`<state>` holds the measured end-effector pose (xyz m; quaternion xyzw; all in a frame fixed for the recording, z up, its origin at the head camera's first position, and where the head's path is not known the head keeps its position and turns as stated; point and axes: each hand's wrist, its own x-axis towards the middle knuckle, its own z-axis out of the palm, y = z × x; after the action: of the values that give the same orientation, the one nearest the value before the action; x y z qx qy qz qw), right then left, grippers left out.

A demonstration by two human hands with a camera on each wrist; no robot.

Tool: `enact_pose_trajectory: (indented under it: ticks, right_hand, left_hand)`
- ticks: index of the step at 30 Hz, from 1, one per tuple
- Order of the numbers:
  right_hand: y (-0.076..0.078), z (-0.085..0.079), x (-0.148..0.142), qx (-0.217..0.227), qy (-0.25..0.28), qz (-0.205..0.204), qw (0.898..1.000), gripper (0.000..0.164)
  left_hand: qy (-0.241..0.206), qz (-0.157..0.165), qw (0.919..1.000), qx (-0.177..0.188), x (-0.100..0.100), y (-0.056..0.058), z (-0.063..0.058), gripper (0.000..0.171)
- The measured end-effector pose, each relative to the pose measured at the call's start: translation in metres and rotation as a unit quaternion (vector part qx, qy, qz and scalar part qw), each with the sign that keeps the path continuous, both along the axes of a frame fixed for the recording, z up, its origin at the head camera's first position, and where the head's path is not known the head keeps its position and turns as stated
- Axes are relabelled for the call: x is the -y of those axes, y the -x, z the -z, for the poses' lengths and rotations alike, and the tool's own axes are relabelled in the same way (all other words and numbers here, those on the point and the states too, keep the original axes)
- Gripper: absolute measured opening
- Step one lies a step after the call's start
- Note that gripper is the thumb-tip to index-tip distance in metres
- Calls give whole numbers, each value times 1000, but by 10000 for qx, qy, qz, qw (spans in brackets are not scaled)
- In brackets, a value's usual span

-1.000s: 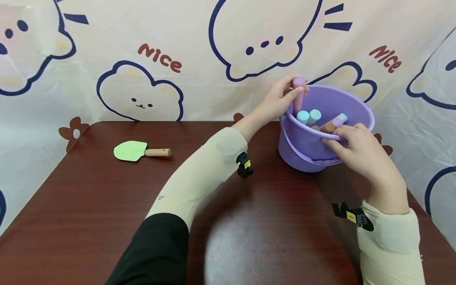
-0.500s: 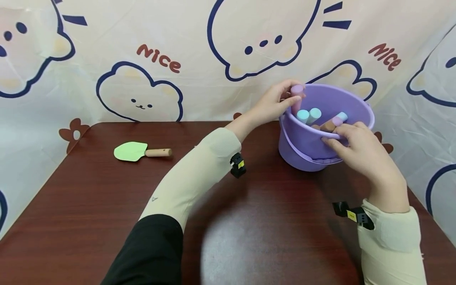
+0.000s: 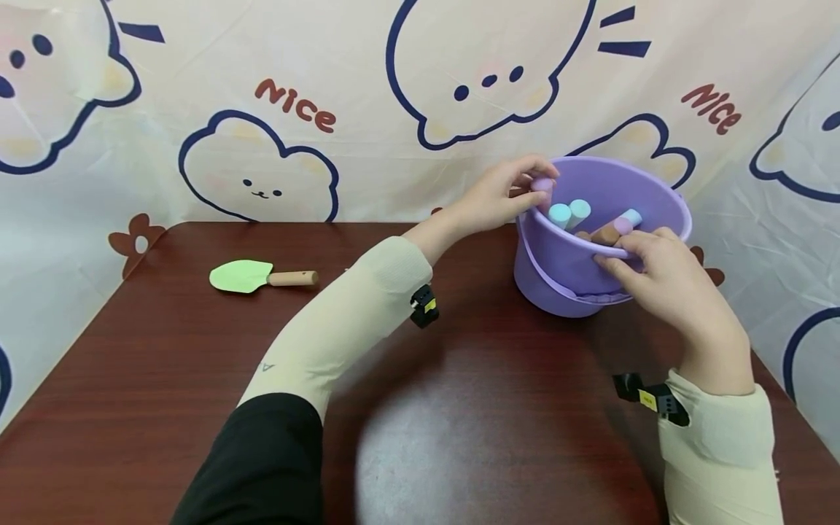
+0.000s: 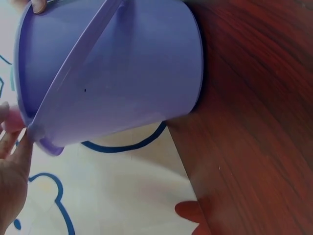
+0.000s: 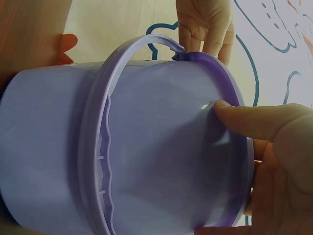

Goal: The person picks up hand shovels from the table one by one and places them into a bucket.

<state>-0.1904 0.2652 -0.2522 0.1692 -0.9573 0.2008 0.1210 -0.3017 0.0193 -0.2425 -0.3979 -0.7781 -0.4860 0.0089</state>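
A purple bucket (image 3: pixel 558 251) with a lowered handle (image 4: pixel 80 51) stands at the back right of the table. At its left rim my left hand (image 3: pixel 492 195) pinches a thick pink stick (image 3: pixel 542 191) with a purple end. The stick's lower part sits inside the rim, out of sight. My right hand (image 3: pixel 679 288) grips the front rim, thumb (image 5: pixel 249 120) outside and the other fingers reaching over into the bucket. Two light-blue-ended sticks (image 3: pixel 579 212) lean inside. Near my right fingers lie a brown stick with a purple end (image 3: pixel 609 232) and a blue-ended one (image 3: pixel 632 216).
A small trowel (image 3: pixel 240 276) with a green blade and wooden handle lies on the left of the dark wooden table (image 3: pixel 472 408). Behind the table hangs a cloth (image 3: pixel 367 168) printed with cartoon bears.
My left hand has moved down and slightly left, lowering the pink stick deeper inside the bucket's left rim. The right hand keeps its grip on the front rim.
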Motion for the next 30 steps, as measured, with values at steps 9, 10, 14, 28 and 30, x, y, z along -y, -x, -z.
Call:
enact_pose_trajectory:
  ticks: [9,10,14,28,30]
  right_hand:
    - [0,0,1,-33,-35,4,10000,22]
    - [0,0,0,-42,-43,14,10000,22]
    - [0,0,0,-97,-53,19,9999,23]
    - [-2,1,1,-279,-4,-43,9996,24]
    - [-2,1,1,-272,-6,-47,9996,24]
  left_hand:
    - [-2,-571,9983,-142,57,1,-15,28]
    - [30,-641,9978,-178,65,2,-18,27]
    - [84,-784,9967,-204,94,1,-26,25]
    - [855,-841,9928,-44,167,-20,-20,20]
    - [962,-874,9915,-36,176,-23,-15,20]
